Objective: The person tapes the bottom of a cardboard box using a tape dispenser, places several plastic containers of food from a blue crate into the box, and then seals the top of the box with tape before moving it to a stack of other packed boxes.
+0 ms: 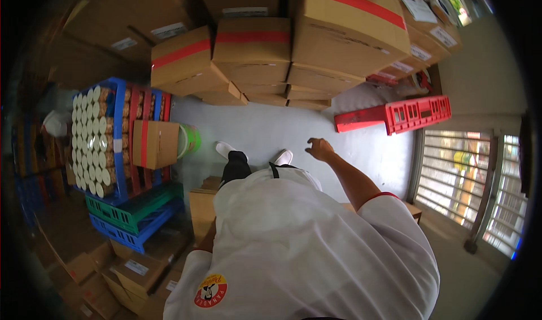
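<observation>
My right hand (320,149) hangs over the grey floor (254,122) with its fingers loosely bent and apart, and nothing shows in it. The nearest thing ahead of it is a stack of taped cardboard boxes (323,78). Off to its right lies a red plastic crate (415,115), tilted on the floor. My left hand is out of view; only a bit of that arm shows beside my white shirt (271,207).
Blue and red crates at left hold rows of jars with pale lids (93,145). Against them are a small taped carton (155,145) and a green-and-white bucket (191,140). Below lie green and blue crates (135,210). A barred window (451,173) is at right.
</observation>
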Motion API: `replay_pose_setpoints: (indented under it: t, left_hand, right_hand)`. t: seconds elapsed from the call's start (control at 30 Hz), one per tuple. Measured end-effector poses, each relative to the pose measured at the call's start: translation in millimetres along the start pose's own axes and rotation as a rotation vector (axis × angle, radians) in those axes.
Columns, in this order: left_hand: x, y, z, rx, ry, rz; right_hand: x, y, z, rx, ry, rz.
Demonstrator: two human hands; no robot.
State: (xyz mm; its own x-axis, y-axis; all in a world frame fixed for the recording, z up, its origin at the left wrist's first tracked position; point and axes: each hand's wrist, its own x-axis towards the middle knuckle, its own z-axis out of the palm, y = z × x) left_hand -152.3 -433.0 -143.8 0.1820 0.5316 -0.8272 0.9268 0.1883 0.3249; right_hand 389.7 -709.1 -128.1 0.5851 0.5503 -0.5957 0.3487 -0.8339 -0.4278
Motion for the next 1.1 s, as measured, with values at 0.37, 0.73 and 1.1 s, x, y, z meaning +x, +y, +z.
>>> replay_pose_setpoints:
  t: [0.37,0.73,1.1]
  left_hand:
    - [-22.3,-54.4,39.4,-0.159,0.058,-0.068]
    - [34.6,-42.2,18.4,-0.395,0.075,-0.069]
    - [81.0,-61.6,-17.5,-0.706,0.228,-0.09]
  right_hand:
    - [26.8,-78.4,51.3,-0.222,-0.201,-0.334]
    - [33.9,-119.4,48.1,-0.267,-0.397,-0.253]
    - [108.1,-355.4,104.4,-0.562,-0.439,-0.514]
